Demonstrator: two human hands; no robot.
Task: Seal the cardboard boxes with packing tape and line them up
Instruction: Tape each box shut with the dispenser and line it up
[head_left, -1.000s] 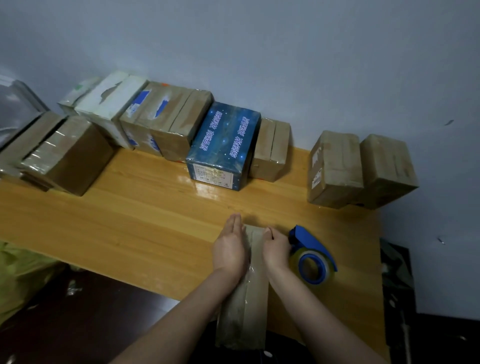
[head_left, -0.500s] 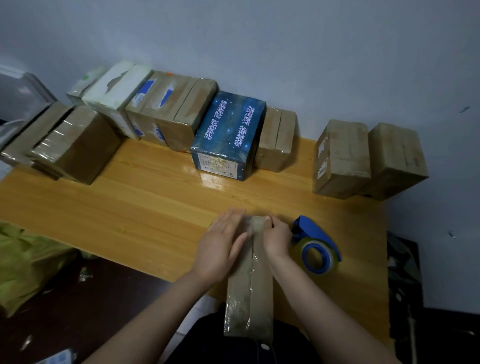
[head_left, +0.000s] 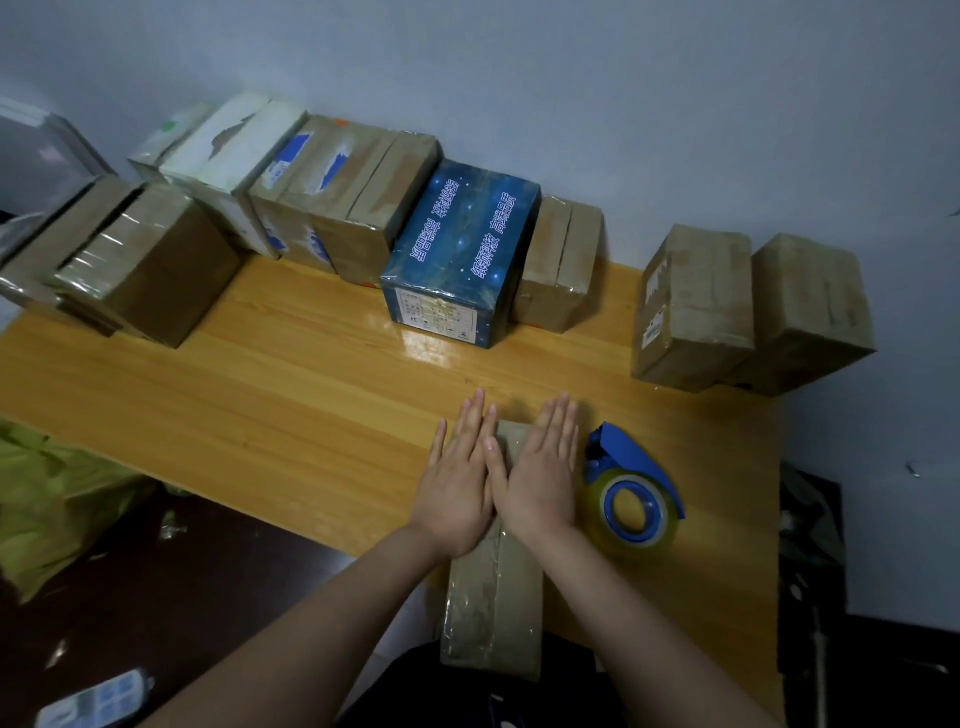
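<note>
A narrow brown cardboard box (head_left: 493, 613) lies at the near edge of the wooden table (head_left: 291, 395), with clear tape along its top seam. My left hand (head_left: 460, 483) and my right hand (head_left: 540, 478) rest flat on its far end, fingers spread, thumbs nearly touching. A blue tape dispenser (head_left: 631, 493) with a clear tape roll sits just right of my right hand. Along the wall stands a row of boxes, among them a blue printed box (head_left: 462, 249).
Two brown boxes (head_left: 748, 306) stand apart at the table's far right corner. Two more boxes (head_left: 119, 260) sit at the far left. A yellow-green bag (head_left: 52, 493) lies on the dark floor at left. The table's right edge is near the dispenser.
Both hands went from gripping the box's far end to lying flat on its top with fingers stretched forward. The camera view shifted slightly.
</note>
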